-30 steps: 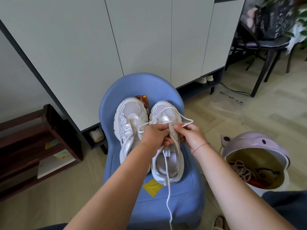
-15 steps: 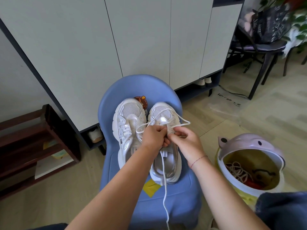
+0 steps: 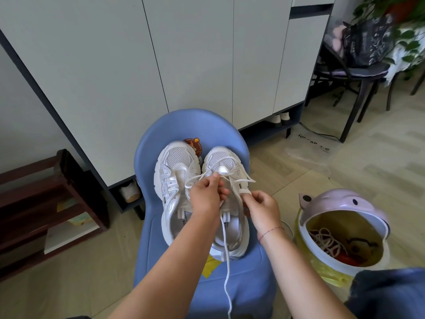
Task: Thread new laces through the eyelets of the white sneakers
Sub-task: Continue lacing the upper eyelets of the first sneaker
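Two white sneakers stand side by side on a blue chair, toes pointing away. The left sneaker has no lace. On the right sneaker a white lace crosses the front eyelets, and one long end trails over the heel and down the seat. My left hand pinches the lace over the right sneaker's tongue. My right hand is beside that shoe's right edge, with a loop of the lace round its fingertip and the fingers curled on it.
A lilac-lidded bin lined with a yellow bag stands open at right, holding old laces and rubbish. A dark wooden rack is at left. Grey cabinets rise behind the chair. A black chair with a bag is far right.
My right hand has drawn away to the right of the shoe with a loop of lace. My left hand stays over the tongue. The camera has shifted slightly.
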Demonstrator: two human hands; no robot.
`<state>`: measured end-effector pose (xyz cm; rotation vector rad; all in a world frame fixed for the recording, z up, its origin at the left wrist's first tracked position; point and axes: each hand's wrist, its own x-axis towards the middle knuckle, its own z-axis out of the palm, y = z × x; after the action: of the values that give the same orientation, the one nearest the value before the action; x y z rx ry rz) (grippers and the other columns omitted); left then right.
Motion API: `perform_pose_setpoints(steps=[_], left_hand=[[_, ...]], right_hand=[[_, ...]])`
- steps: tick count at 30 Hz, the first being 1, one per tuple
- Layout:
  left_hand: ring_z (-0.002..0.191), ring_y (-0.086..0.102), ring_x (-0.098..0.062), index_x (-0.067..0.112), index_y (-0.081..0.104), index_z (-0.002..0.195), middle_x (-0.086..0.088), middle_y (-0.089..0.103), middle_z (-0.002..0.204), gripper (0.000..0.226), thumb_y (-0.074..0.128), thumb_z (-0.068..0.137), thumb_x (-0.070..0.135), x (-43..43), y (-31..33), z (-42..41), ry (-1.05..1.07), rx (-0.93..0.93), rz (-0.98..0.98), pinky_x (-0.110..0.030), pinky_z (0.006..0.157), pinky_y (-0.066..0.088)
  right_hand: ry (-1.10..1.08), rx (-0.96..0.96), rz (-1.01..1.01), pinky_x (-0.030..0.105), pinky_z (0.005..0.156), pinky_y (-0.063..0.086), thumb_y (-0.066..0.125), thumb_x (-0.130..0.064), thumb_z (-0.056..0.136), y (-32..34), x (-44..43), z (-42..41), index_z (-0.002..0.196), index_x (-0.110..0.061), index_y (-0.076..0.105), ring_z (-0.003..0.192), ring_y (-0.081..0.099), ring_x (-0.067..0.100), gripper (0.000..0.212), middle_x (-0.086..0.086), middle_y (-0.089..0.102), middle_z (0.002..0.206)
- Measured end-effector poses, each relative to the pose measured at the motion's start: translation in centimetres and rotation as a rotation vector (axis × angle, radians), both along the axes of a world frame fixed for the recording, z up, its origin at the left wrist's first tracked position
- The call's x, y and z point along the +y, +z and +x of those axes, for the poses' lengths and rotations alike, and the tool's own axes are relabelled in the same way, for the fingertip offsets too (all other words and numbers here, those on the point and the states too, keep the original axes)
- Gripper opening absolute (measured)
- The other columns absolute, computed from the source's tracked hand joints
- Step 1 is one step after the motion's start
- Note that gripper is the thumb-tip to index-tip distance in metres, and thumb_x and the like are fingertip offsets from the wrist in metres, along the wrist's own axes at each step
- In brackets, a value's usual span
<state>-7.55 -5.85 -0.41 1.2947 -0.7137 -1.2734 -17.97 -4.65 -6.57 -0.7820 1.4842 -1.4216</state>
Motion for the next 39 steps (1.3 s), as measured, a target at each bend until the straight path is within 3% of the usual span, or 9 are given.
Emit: perform_pose_setpoints(steps=[9,15,18,21,24,27,32,37,39], left_hand=[[0.037,0.046,-0.004,0.006,0.058,0.074,0.007,0.055,0.041,0.025,0.053,0.097,0.013,0.7,3.1,2.7,0.064,-0.124,-0.131,-0.015,0.044,0.042],[0.04,0.051,-0.003,0.007,0.061,0.076,0.0,0.058,0.058,0.023,0.055,0.097,0.016,1.2,3.4,9.1,0.25,-0.25,-0.122,-0.019,0.049,0.046],[0.058,0.06,-0.013,0.006,0.064,0.089,-0.003,0.064,0.073,0.019,0.058,0.094,0.023,1.2,2.2,10.3,0.176,-0.584,-0.091,-0.028,0.062,0.048],[0.086,0.057,-0.016,0.019,0.059,0.104,0.004,0.057,0.104,0.02,0.065,0.089,0.029,1.6,1.9,8.5,0.112,-0.885,-0.272,-0.026,0.075,0.041],[0.081,0.055,-0.01,0.02,0.065,0.109,0.009,0.056,0.108,0.023,0.067,0.088,0.029,1.4,1.9,5.9,-0.102,-1.066,-0.462,-0.023,0.071,0.038],[0.096,0.062,-0.018,0.018,0.07,0.11,0.003,0.066,0.112,0.021,0.062,0.091,0.023,1.0,1.1,3.7,-0.337,-1.166,-0.446,-0.026,0.079,0.044],[0.101,0.063,-0.017,0.015,0.071,0.11,-0.002,0.071,0.107,0.022,0.06,0.09,0.014,-0.4,0.4,3.1,-0.387,-1.062,-0.309,-0.028,0.087,0.047],[0.1,0.061,-0.02,0.011,0.069,0.111,-0.005,0.069,0.108,0.022,0.062,0.09,0.015,-0.7,0.6,2.4,-0.352,-1.106,-0.363,-0.027,0.083,0.042],[0.094,0.063,-0.022,0.011,0.072,0.102,-0.006,0.07,0.101,0.017,0.062,0.09,0.018,-0.9,0.5,2.1,-0.36,-1.146,-0.352,-0.03,0.079,0.046]], right_hand=[[-0.074,0.075,-0.029,0.023,0.053,0.038,0.066,-0.018,0.083,0.3,0.6,0.6,0.067,-0.011,0.055,0.05,0.043,0.012,0.021,0.0,0.052,0.056],[-0.087,0.097,-0.018,0.025,0.055,0.039,0.066,-0.022,0.084,0.5,0.6,0.8,0.069,-0.012,0.056,0.055,0.045,0.017,0.021,0.003,0.054,0.062],[-0.087,0.049,0.007,0.028,0.06,0.04,0.066,-0.021,0.083,0.7,0.5,1.1,0.072,-0.011,0.058,0.057,0.045,0.015,0.017,0.001,0.055,0.062],[-0.065,-0.042,0.003,0.031,0.065,0.043,0.066,-0.016,0.084,1.3,0.6,1.2,0.074,-0.014,0.059,0.061,0.049,0.014,0.012,-0.001,0.057,0.064],[-0.033,-0.084,-0.045,0.026,0.064,0.044,0.064,-0.01,0.084,2.2,0.7,1.4,0.083,-0.015,0.06,0.065,0.052,0.014,0.007,0.001,0.059,0.072],[0.045,0.051,-0.07,0.019,0.066,0.043,0.073,-0.019,0.079,2.9,1.0,1.7,0.098,-0.018,0.057,0.074,0.055,0.01,0.025,-0.001,0.057,0.086],[0.119,0.222,-0.019,0.018,0.069,0.044,0.078,-0.024,0.074,2.7,1.2,1.5,0.103,-0.021,0.058,0.077,0.055,0.009,0.035,-0.005,0.054,0.085],[0.088,0.373,-0.113,0.008,0.059,0.041,0.066,-0.024,0.085,2.9,1.7,0.7,0.085,-0.02,0.066,0.07,0.057,0.004,0.004,-0.007,0.065,0.076],[0.088,0.509,-0.162,0.016,0.051,0.034,0.061,-0.023,0.088,2.7,1.7,0.4,0.068,-0.01,0.061,0.056,0.046,0.011,0.024,0.0,0.057,0.059]])
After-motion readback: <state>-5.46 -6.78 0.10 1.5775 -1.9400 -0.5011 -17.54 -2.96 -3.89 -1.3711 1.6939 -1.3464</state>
